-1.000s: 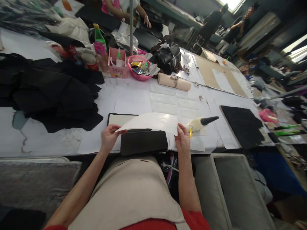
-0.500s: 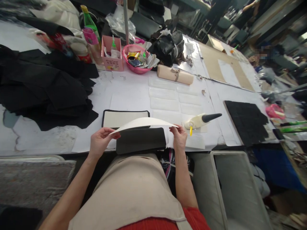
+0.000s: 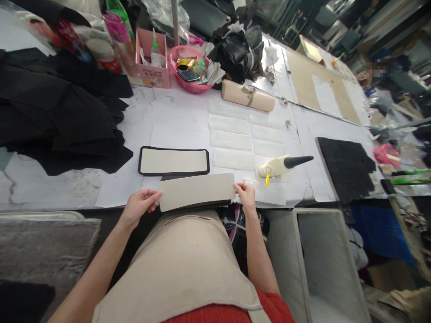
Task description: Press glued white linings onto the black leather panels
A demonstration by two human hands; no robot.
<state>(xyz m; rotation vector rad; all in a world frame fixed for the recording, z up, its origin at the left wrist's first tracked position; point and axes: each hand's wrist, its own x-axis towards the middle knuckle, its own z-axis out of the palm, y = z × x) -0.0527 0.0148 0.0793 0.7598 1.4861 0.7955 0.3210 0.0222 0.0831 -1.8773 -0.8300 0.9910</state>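
Observation:
Between my two hands is a pale, off-white rectangular panel (image 3: 197,192), pinched at its short ends. My left hand (image 3: 141,205) grips the left end with thumb and fingers; my right hand (image 3: 246,195) pinches the right end. Under the panel lies a black panel (image 3: 215,204), mostly covered, with only strips of its edges showing near the table's front edge. Just behind it rests another pale panel (image 3: 174,161) on a black piece with rounded corners, whose dark border (image 3: 139,168) shows all round.
A cream bottle (image 3: 276,167) with a dark tip and yellow nozzle lies right of my hands. Translucent strips (image 3: 232,140) lie in rows. Black sheets (image 3: 60,112) pile up at left. A pink basket (image 3: 191,86), pink box (image 3: 153,76) and beige roll (image 3: 247,95) stand behind.
The pale panel, bowed upward and held above the black panel before, has come down toward me and now lies flat over it. Both hands have lowered with it.

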